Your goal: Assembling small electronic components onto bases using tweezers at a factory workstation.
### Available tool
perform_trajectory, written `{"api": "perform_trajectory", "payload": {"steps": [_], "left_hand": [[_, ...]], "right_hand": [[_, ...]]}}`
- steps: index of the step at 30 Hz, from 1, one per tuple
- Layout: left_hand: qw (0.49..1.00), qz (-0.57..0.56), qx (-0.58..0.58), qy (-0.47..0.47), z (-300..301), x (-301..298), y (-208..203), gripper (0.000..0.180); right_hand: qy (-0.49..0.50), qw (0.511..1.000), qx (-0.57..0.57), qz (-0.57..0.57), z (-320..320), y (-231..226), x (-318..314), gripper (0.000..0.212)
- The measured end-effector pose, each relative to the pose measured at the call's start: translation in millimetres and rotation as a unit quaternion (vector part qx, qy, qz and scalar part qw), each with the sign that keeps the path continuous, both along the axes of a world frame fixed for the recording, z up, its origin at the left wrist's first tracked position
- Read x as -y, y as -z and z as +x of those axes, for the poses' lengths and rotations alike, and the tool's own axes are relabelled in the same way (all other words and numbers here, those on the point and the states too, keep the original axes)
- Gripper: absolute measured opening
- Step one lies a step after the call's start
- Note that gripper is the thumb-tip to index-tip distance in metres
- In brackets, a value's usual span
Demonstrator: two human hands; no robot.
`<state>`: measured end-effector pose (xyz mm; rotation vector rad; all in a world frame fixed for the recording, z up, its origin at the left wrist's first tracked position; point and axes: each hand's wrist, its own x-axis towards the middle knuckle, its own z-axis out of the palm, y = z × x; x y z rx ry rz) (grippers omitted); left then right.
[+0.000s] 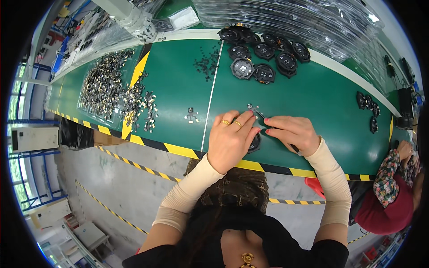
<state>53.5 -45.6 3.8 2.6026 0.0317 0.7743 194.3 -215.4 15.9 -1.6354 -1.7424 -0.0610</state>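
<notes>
The left hand (229, 140) partly covers a round black unit (255, 144) (its left side is hidden)

housings (264, 51) lie beyond the hands (229, 142), parts (103, 82) left (same table (176, 76)).

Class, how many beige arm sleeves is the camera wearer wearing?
2: one beige sleeve lies just behind the left hand, another just behind the right hand. Neither seems hidden.

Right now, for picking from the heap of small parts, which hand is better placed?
Left, probably: the left hand is nearer the heap of small parts, while the right hand appears to hold a slim dark tool.
</notes>
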Motion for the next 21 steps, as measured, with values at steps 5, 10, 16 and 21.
{"api": "perform_trajectory", "payload": {"steps": [5,10,16,21], "left_hand": [[1.000,-0.016,0.001,-0.001,1,-2,1,0.022],[0.998,-0.062,-0.005,0.000,0,-9,4,0.017],[0.995,-0.100,0.005,0.015,1,-14,4,0.010],[0.998,-0.005,0.061,0.009,-17,-15,-8,0.026]], "right_hand": [[0.019,1.000,0.005,-0.005,4,-4,4,0.023],[-0.016,0.999,0.028,-0.023,5,-4,-1,0.023],[-0.032,0.998,0.049,-0.031,4,-2,-3,0.023],[0.004,0.995,-0.099,-0.008,-2,-2,-1,0.019]]}}
